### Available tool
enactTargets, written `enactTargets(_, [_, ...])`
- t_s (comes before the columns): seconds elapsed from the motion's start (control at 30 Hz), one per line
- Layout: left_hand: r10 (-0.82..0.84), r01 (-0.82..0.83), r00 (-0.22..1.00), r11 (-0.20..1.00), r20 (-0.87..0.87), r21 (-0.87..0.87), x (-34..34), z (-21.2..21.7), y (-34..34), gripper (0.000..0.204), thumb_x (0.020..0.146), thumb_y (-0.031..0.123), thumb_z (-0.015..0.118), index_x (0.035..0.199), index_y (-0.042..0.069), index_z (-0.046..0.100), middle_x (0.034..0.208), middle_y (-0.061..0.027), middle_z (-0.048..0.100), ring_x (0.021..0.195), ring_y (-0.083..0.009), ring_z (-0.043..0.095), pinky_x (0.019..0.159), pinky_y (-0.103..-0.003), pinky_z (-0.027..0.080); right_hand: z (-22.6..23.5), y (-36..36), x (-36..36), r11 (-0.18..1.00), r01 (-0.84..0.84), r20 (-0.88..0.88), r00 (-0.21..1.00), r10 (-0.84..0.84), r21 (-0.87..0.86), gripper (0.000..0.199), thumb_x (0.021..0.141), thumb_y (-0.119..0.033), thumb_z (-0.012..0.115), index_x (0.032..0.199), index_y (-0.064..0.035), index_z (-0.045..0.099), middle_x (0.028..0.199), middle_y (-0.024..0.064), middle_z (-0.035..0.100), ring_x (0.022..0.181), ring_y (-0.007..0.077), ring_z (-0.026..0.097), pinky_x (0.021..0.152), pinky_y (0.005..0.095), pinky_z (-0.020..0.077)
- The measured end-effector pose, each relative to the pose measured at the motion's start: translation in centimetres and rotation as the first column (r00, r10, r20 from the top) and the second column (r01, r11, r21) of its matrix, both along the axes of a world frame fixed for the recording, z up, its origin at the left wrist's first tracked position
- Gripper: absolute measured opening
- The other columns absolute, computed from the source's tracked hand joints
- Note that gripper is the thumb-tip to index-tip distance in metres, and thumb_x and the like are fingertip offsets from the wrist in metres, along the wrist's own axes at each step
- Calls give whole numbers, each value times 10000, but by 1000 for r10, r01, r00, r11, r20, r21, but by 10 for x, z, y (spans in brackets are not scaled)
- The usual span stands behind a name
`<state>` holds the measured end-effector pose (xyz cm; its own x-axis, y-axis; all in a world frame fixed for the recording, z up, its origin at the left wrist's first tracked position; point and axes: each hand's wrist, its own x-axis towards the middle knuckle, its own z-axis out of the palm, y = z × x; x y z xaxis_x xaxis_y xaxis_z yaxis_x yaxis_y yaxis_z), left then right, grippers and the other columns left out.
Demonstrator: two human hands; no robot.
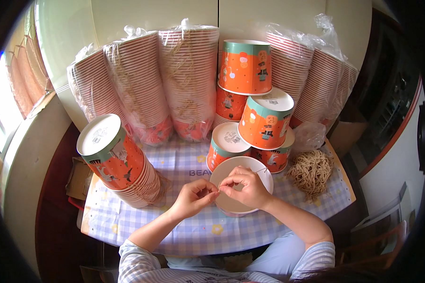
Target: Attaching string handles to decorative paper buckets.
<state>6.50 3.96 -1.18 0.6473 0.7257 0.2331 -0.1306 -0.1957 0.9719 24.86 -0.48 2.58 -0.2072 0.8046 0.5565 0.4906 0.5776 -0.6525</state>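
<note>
A paper bucket (236, 207), white inside, stands open end up in front of me. Over its left rim, my left hand (196, 195) and my right hand (245, 188) meet at the fingertips, both pinched closed. Between them is what looks like a short piece of thin string (218, 189), mostly covered by the fingers. A short thin strand (265, 169) shows at the bucket's right rim. Behind stand upturned orange and green paper buckets, one (229, 140) close to the rim and another (266, 120) resting higher on others.
A heap of tan string (311, 173) lies at the right. At the left leans a stack of orange buckets (120, 162) with string beside it. Tall plastic-wrapped bucket stacks (189, 80) line the back. A checked cloth (189, 236) covers the table.
</note>
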Motion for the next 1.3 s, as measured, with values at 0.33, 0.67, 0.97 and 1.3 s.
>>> enactTargets(0.33, [22, -23, 999, 999, 37, 49, -1, 3, -1, 111, 803, 97, 611, 844, 8, 558, 721, 38, 532, 604, 3, 430, 514, -154, 354, 1, -3, -6, 999, -41, 3, 999, 41, 6, 67, 706, -78, 668, 757, -68, 626, 700, -6, 553, 693, 123, 529, 706, 271, 407])
enactTargets(0.67, [-57, 65, 997, 984, 49, -169, -5, 11, -2, 152, 846, 115, 539, 886, -24, 587, 783, -8, 581, 711, -51, 506, 637, -192, 423, 2, -5, -8, 1000, -16, 25, 1000, 17, -24, 134, 676, -99, 690, 757, -92, 584, 724, -4, 574, 692, 137, 545, 701, 277, 403])
enactTargets(0.97, [-71, 76, 997, 971, 27, -227, -4, 11, 1, 196, 863, 142, 509, 902, -33, 586, 798, -28, 588, 716, -73, 514, 658, -215, 429, -3, -4, -7, 999, 20, 84, 996, -24, 44, 120, 668, -77, 679, 760, -89, 602, 753, -12, 599, 731, 156, 565, 714, 289, 396])
enactTargets(1.3, [-46, 68, 995, 963, 92, -259, -3, 7, 2, 129, 847, 126, 548, 867, 0, 558, 817, -11, 560, 734, -55, 496, 656, -190, 405, -4, -6, -11, 1000, -1, 12, 1000, 1, -10, 78, 668, -84, 666, 695, -51, 601, 683, 36, 601, 680, 188, 560, 677, 327, 424])
